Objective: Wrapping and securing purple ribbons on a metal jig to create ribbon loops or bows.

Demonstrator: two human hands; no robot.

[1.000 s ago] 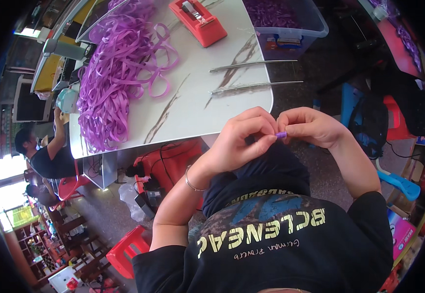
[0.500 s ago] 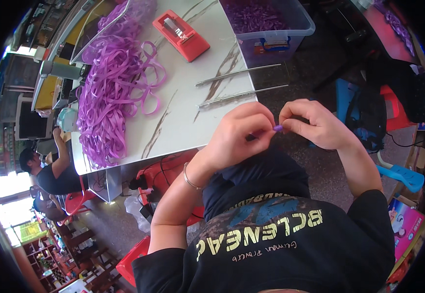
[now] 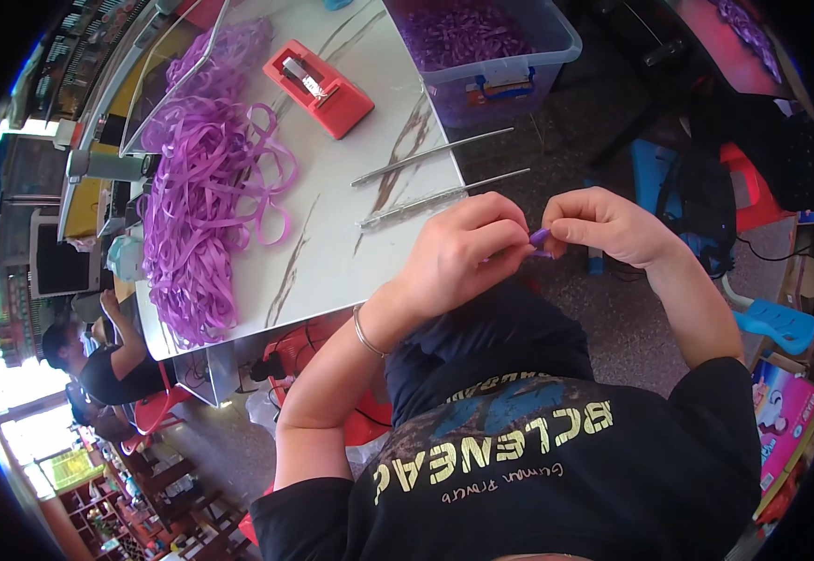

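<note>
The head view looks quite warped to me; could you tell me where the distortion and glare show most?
Head view: fisheye bending curves the table edge and the rods toward the rim; black corners frame the circle; windows at far left are blown out white; the hands and purple piece are sharp and evenly lit.

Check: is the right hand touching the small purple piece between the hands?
Touching. The head view shows the right hand pinching the small purple piece at its fingertips, no gap visible.
</note>
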